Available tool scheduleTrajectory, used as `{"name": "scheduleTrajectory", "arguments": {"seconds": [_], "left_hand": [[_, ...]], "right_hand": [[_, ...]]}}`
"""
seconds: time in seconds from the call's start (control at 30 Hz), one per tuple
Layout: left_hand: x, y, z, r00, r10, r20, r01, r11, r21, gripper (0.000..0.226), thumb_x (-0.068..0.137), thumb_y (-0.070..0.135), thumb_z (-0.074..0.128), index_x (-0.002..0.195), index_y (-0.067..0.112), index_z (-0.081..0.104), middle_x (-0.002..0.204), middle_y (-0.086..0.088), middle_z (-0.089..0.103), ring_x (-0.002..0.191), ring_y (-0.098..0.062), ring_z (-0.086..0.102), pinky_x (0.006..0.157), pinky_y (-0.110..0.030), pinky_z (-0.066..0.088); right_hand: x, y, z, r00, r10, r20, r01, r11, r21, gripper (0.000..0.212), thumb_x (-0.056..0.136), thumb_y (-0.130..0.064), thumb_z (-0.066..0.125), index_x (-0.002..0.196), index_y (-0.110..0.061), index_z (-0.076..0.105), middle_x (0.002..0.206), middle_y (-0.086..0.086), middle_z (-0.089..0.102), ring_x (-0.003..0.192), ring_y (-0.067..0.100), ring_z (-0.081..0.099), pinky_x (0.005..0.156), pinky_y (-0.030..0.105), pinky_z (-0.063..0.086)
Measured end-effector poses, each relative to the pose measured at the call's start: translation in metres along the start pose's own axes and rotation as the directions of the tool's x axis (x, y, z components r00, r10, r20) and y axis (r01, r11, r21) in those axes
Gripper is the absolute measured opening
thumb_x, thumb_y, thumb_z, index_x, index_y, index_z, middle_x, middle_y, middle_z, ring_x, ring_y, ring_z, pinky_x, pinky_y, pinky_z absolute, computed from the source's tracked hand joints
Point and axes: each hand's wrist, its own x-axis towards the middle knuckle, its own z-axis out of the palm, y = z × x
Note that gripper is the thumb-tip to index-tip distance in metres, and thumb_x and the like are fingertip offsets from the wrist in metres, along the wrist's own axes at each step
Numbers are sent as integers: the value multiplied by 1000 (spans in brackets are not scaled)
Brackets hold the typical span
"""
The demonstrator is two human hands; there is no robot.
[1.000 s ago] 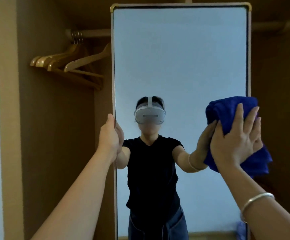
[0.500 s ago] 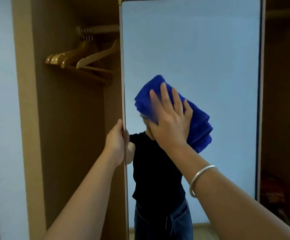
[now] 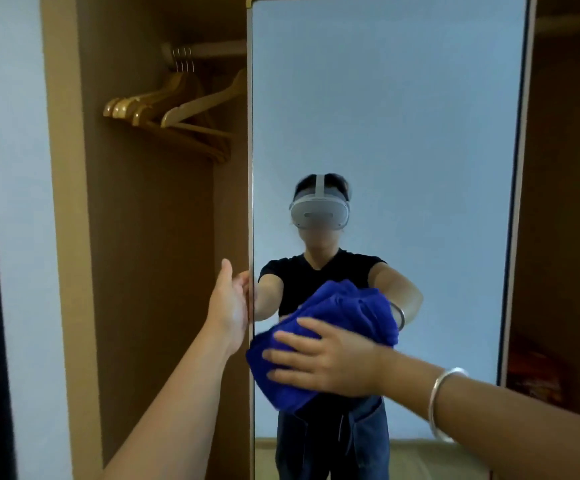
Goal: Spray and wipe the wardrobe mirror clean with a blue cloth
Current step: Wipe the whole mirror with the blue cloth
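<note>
The person's right hand [image 3: 326, 362] is lying flat, fingers spread and pointing left, pressing a bunched blue cloth [image 3: 330, 327] against the lower left part of the wardrobe mirror [image 3: 402, 116]. The left hand [image 3: 231, 306] is gripping the mirror's left edge just above the cloth, fingers curling around the thin frame and thumb pointing up. A silver bangle [image 3: 441, 400] is sitting on the right wrist, and wooden hangers [image 3: 174, 112] are hanging from a rail inside the open wardrobe, up and to the left of the mirror.
</note>
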Motion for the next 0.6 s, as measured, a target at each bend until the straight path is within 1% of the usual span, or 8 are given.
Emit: {"name": "scheduleTrajectory", "arguments": {"seconds": [0.1,0.17,0.27,0.37,0.43,0.47,0.53,0.6], "left_hand": [[5,-6,-5,1000,15,-7,-16,998,-66,70,96,57,20,131,2,46,134,-25,49,120,-37,51,102,-45,38],[7,-5,-4,999,32,-4,-32,996,-82,65,97,54,20,120,4,55,127,-21,57,109,-29,60,95,-40,43],[17,-9,-8,999,33,-31,-35,997,-63,80,93,61,21,142,-2,28,149,-23,24,137,-38,27,113,-49,20],[21,-12,-4,995,67,-70,-73,993,-88,81,93,61,20,141,-5,28,150,-24,25,138,-41,23,113,-52,16],[25,-16,-3,996,88,-30,-90,993,-79,86,93,63,18,139,-10,25,149,-31,20,137,-45,20,114,-52,13],[24,-19,-3,994,96,-51,-100,993,-69,87,93,63,17,139,-10,28,145,-32,29,135,-43,29,114,-49,18],[20,-21,-7,991,122,-46,-125,990,-66,73,95,58,17,129,0,48,118,-14,63,113,-26,58,100,-37,41],[21,-26,-6,990,139,11,-137,983,-127,63,95,57,17,117,17,60,106,-4,71,101,-19,65,85,-34,47]], "right_hand": [[11,46,-6,976,183,-118,-182,983,24,60,73,-30,76,129,-26,55,136,1,54,123,25,52,98,44,41],[20,86,-17,926,332,-179,-331,943,37,62,70,-28,77,128,-22,57,134,4,55,120,29,55,95,45,44],[41,134,-29,803,559,-208,-558,827,69,64,73,-31,73,132,-18,53,137,8,52,122,33,52,93,49,43],[62,138,-26,594,768,-240,-746,638,193,61,77,-32,69,134,-18,50,141,8,48,127,33,47,100,49,34],[70,118,-20,509,816,-274,-784,571,243,61,78,-31,68,134,-18,50,142,8,47,128,32,45,102,46,25],[72,105,-17,503,814,-291,-779,573,256,61,76,-30,68,134,-17,51,141,7,48,128,32,46,102,45,22],[72,72,-9,557,771,-308,-734,631,253,60,76,-28,65,133,-17,52,141,7,49,128,31,46,103,45,21],[65,30,0,621,729,-288,-690,683,240,58,78,-28,56,134,-17,49,141,8,48,130,31,43,105,46,21]]}}
